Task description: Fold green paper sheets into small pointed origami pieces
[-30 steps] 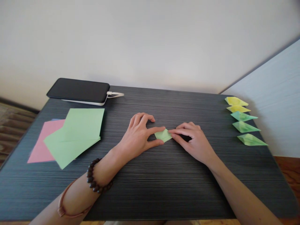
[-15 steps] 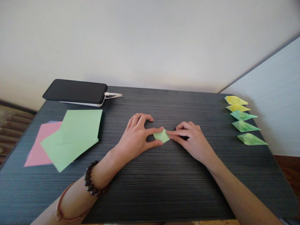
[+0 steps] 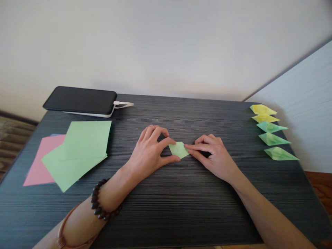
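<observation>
A small folded piece of light green paper (image 3: 179, 150) lies on the dark table between my two hands. The thumb and index finger of my left hand (image 3: 153, 145) rest at its left edges, the index at the upper side and the thumb at the lower; the other fingers curl above the tabletop. My right hand (image 3: 211, 152) pinches the paper's right corner between thumb and index finger, which hide that corner. A dark bead bracelet and a brown cord bracelet are on my left arm.
At the left, green paper sheets (image 3: 88, 138) overlap a pink sheet (image 3: 43, 162). Behind them a black phone (image 3: 80, 100) lies on a white object, with a white cable (image 3: 123, 104) at its end. Several pointed folded paper pieces (image 3: 281, 154), yellow and green, line the right edge. A wall closes the back.
My left index finger has drawn back a little to the left, showing more of the green paper's top. My right hand keeps its pinch. The camera view has shifted slightly.
</observation>
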`<action>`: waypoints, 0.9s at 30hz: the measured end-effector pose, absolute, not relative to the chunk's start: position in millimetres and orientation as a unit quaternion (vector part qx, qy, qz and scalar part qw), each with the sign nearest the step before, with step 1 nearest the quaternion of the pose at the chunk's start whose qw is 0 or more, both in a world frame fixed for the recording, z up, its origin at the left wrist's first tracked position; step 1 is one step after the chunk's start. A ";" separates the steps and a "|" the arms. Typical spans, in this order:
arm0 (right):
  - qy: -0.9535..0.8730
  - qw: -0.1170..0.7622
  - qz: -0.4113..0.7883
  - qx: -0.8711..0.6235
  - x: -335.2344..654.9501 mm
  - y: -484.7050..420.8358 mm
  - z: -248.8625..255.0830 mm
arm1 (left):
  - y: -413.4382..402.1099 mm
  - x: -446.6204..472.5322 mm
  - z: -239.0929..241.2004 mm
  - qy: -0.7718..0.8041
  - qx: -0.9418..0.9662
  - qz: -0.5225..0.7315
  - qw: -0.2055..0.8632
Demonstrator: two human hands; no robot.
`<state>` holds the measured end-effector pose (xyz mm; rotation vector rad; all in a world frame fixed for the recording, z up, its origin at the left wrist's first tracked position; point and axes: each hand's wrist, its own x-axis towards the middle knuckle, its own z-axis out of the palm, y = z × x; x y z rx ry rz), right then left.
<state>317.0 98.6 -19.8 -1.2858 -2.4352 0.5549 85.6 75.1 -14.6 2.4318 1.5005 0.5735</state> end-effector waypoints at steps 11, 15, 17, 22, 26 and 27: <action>-0.853 0.167 0.203 -0.450 316.8 99.6 -20.2 | 74.8 86.8 -13.0 0.530 0.820 0.184 0.111; -0.862 0.172 0.197 -0.434 319.1 101.4 -23.3 | 77.7 84.6 -16.5 0.480 0.851 0.183 0.105; -0.864 0.173 0.196 -0.429 319.4 102.0 -23.9 | 78.6 83.8 -17.7 0.458 0.864 0.181 0.108; -0.862 0.179 0.194 -0.432 316.1 102.5 -22.5 | 77.2 84.3 -17.9 0.495 0.843 0.180 0.111; -0.861 0.187 0.197 -0.429 314.9 103.7 -23.7 | 76.7 84.3 -17.6 0.498 0.841 0.180 0.109; -0.865 0.188 0.196 -0.422 315.4 104.1 -24.6 | 77.0 84.2 -17.7 0.492 0.844 0.183 0.106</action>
